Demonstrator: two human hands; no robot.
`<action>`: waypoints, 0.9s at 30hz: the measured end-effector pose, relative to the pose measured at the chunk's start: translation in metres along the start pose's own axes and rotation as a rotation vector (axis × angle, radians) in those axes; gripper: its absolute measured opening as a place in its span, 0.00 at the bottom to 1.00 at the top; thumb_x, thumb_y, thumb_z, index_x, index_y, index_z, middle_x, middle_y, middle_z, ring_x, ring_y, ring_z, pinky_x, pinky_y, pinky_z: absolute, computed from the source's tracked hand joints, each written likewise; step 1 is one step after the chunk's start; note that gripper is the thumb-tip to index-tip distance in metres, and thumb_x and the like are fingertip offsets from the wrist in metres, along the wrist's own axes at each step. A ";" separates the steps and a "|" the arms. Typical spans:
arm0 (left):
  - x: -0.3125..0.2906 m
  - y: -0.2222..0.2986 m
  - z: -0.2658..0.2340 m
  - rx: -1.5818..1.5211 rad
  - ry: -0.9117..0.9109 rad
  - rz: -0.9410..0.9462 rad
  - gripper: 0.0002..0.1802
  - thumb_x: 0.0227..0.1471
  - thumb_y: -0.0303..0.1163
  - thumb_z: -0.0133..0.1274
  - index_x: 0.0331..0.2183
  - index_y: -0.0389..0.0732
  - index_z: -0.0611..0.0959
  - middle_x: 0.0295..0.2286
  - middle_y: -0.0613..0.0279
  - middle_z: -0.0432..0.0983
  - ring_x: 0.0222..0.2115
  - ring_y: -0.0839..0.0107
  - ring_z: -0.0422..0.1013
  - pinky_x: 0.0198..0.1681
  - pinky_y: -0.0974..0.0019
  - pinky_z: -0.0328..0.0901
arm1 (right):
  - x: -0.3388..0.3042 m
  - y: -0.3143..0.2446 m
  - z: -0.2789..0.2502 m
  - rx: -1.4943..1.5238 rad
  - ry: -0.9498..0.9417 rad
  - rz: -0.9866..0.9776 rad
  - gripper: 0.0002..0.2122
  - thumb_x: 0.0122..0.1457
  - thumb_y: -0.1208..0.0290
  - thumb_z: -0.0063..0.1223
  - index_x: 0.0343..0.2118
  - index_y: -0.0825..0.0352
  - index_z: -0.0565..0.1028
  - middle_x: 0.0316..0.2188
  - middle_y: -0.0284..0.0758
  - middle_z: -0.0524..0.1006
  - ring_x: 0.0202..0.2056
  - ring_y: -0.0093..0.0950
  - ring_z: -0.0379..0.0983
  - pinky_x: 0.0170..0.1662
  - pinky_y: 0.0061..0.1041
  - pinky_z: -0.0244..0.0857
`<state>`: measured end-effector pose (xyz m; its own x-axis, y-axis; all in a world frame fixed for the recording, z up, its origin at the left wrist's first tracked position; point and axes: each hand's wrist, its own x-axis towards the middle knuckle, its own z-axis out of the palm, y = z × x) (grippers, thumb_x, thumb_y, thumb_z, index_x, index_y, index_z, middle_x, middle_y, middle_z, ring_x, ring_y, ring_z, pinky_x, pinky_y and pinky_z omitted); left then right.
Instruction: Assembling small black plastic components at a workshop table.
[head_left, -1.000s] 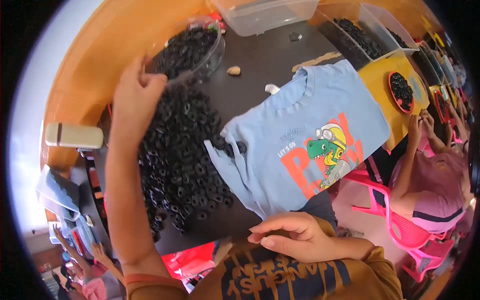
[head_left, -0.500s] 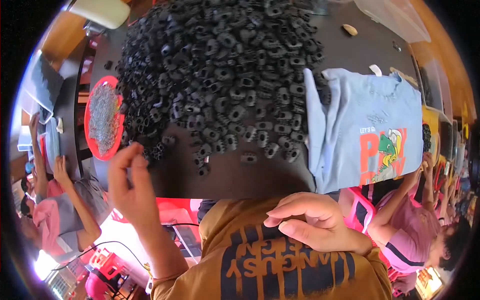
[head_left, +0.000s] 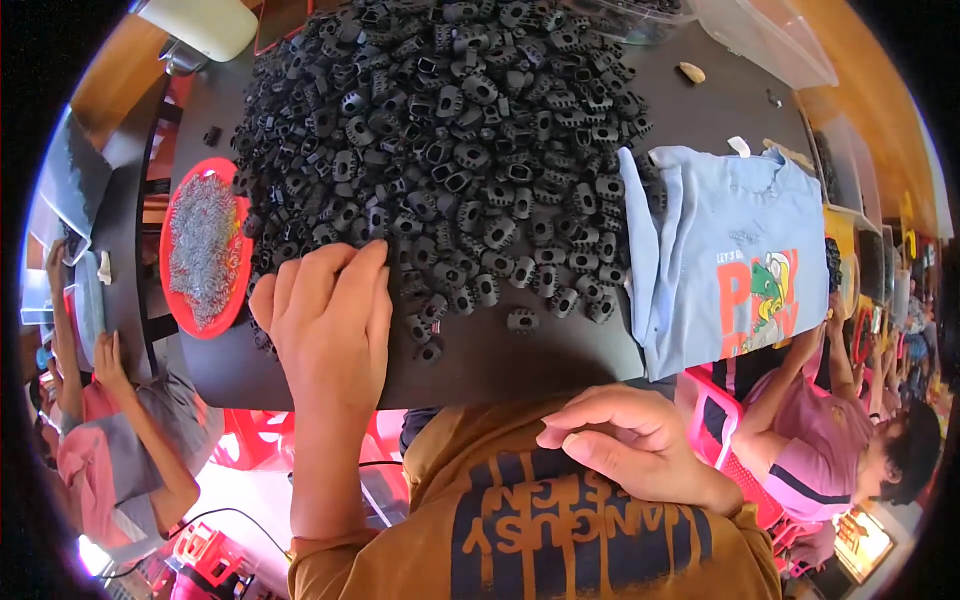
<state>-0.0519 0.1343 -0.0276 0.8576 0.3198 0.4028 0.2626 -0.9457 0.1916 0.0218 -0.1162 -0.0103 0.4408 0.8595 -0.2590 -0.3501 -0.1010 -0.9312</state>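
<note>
A big heap of small black plastic claw-clip pieces covers the dark table. My left hand is at the heap's near left edge, back of the hand up. Its fingers are bent and bunched, thumb and forefinger close together against the pieces; anything between them is hidden. My right hand hovers in front of my chest, just off the table's near edge. Its fingers are curled and the thumb lies close to the forefinger; whatever it may hold does not show. Left of the heap stands a red dish of small metal springs.
A folded light-blue T-shirt lies right of the heap. Several loose pieces sit near the table's front edge. Clear plastic tubs are at the far right, a whitish container far left. People sit at both sides.
My left hand has moved right and forward, from beside the red dish to the near edge of the heap. The right hand stays almost in place. The view has shifted slightly.
</note>
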 end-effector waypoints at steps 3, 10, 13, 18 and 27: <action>0.007 0.001 -0.001 0.039 -0.027 0.023 0.09 0.42 0.27 0.56 0.32 0.41 0.80 0.29 0.64 0.72 0.30 0.67 0.68 0.39 0.63 0.55 | 0.001 0.000 0.000 -0.040 -0.034 0.024 0.10 0.58 0.82 0.47 0.42 0.72 0.73 0.38 0.39 0.76 0.41 0.24 0.73 0.42 0.19 0.66; 0.011 0.000 0.002 0.091 -0.036 0.114 0.07 0.42 0.26 0.54 0.30 0.41 0.79 0.29 0.63 0.73 0.30 0.66 0.68 0.40 0.63 0.56 | 0.007 0.006 0.004 -0.144 0.058 -0.111 0.08 0.54 0.80 0.52 0.38 0.71 0.75 0.30 0.36 0.78 0.31 0.26 0.75 0.33 0.21 0.67; 0.008 -0.001 0.004 0.076 -0.010 0.095 0.07 0.42 0.26 0.55 0.29 0.41 0.79 0.29 0.63 0.74 0.30 0.65 0.69 0.40 0.62 0.56 | 0.015 0.010 0.001 -0.567 0.157 -0.479 0.09 0.51 0.80 0.54 0.37 0.70 0.75 0.29 0.37 0.78 0.31 0.30 0.75 0.30 0.24 0.67; 0.000 -0.002 -0.003 -0.076 0.083 0.029 0.08 0.40 0.21 0.55 0.29 0.39 0.79 0.29 0.60 0.76 0.31 0.65 0.70 0.39 0.63 0.59 | 0.045 0.006 -0.002 -1.205 0.328 -0.730 0.17 0.36 0.76 0.57 0.35 0.67 0.74 0.26 0.30 0.68 0.23 0.27 0.64 0.27 0.26 0.58; -0.023 0.032 -0.032 -1.198 -0.003 -0.588 0.10 0.46 0.18 0.46 0.35 0.32 0.74 0.25 0.55 0.73 0.22 0.78 0.64 0.27 0.79 0.60 | 0.059 0.012 0.000 -1.326 0.315 -0.560 0.17 0.38 0.76 0.63 0.35 0.66 0.75 0.28 0.31 0.69 0.25 0.28 0.66 0.27 0.27 0.56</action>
<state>-0.0777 0.0981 -0.0018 0.7528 0.6581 -0.0124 0.0448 -0.0324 0.9985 0.0432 -0.0670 -0.0369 0.4790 0.8156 0.3247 0.8427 -0.3237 -0.4302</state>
